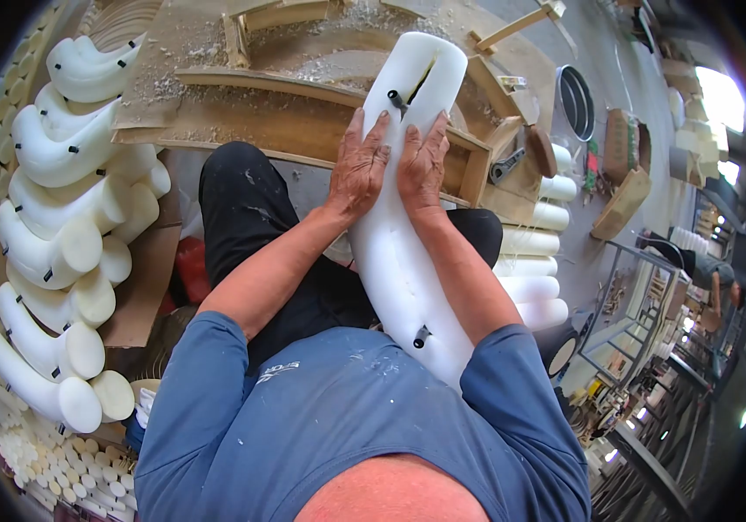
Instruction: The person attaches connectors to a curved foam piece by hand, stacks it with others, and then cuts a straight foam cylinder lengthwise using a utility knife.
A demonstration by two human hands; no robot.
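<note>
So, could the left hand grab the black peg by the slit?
Probably yes: the left hand rests on the white piece close to the black peg, with nothing visible between them.

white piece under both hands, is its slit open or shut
Open at the far end: the slit shows a dark gap beside the black peg.

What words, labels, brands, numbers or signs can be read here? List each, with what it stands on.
None can be read.
White mark on the blue shirt: looks like lettering, too small and blurred to read.
White curved piece under the hands: no lettering shows.
</note>
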